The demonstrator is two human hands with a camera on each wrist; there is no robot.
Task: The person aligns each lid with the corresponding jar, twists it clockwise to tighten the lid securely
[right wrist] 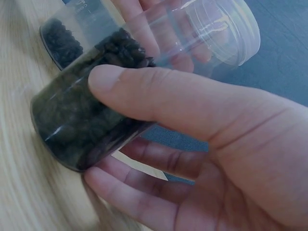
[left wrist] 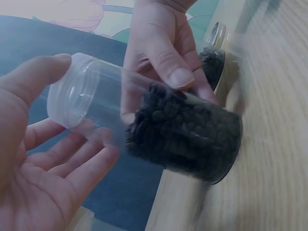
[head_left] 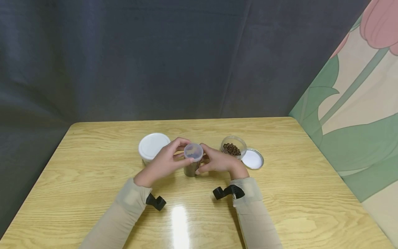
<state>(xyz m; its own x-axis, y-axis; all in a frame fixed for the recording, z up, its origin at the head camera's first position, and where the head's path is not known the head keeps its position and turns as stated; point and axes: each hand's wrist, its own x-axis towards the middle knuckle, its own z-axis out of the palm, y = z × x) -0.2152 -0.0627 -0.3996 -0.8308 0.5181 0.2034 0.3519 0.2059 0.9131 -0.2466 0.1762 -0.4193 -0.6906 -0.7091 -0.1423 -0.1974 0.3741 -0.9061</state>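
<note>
A clear jar (left wrist: 183,127), more than half filled with dark beans, stands in front of me, its translucent lid (head_left: 193,151) on top. My left hand (head_left: 166,159) holds the lid's rim, thumb on the near side and fingers round the far side. Lower down, my right hand (head_left: 217,160) grips the jar's body, its thumb (right wrist: 125,89) lying across the wall at the level of the beans. From the head view the jar's base seems to rest on the table. Part of its right side is hidden by my fingers.
Left of the jar is a white-lidded tub (head_left: 153,145); a translucent container (right wrist: 60,43) with dark contents shows in the right wrist view. To the right sits a clear bowl (head_left: 234,140) of brown beans, with a round white metal-rimmed lid (head_left: 252,159) against it.
</note>
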